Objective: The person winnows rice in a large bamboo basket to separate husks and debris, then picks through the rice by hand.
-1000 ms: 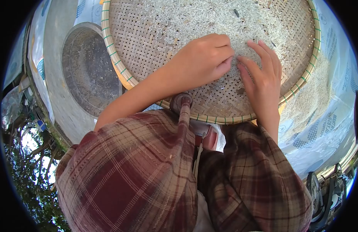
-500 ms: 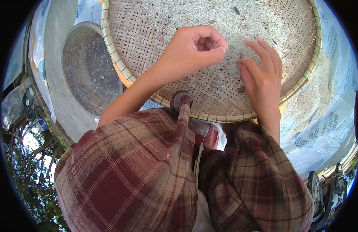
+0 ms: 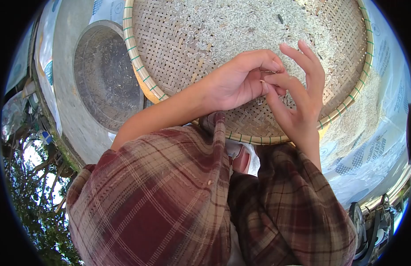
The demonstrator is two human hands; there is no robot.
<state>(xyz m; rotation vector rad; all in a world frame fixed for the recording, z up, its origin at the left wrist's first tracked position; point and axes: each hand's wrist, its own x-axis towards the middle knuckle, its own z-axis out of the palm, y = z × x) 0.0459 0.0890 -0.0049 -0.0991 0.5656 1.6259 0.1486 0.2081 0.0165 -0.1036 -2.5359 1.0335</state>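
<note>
A round woven bamboo tray (image 3: 163, 53) with a green-bound rim holds spread white rice grains (image 3: 241, 26). Above its near part, my left hand (image 3: 245, 80) is turned palm up with the fingers curled. Whether anything lies in those fingers is hidden. My right hand (image 3: 301, 95) meets it from the right, thumb and index pinched at the left fingertips and the other fingers raised. A tiny pale grain (image 3: 262, 81) shows at the right thumb and index tips.
A dark round basin (image 3: 108, 75) with scattered grains stands left of the tray. Printed plastic sheeting (image 3: 361, 155) with a heap of pale grain (image 3: 363, 111) lies to the right. A dark elongated bit (image 3: 280, 18) rests on the rice. Plaid fabric (image 3: 161, 199) covers my lap.
My left hand has moved right and down, turning its palm up. My right thumb and index have come together against the left fingers. The view has shifted slightly.
</note>
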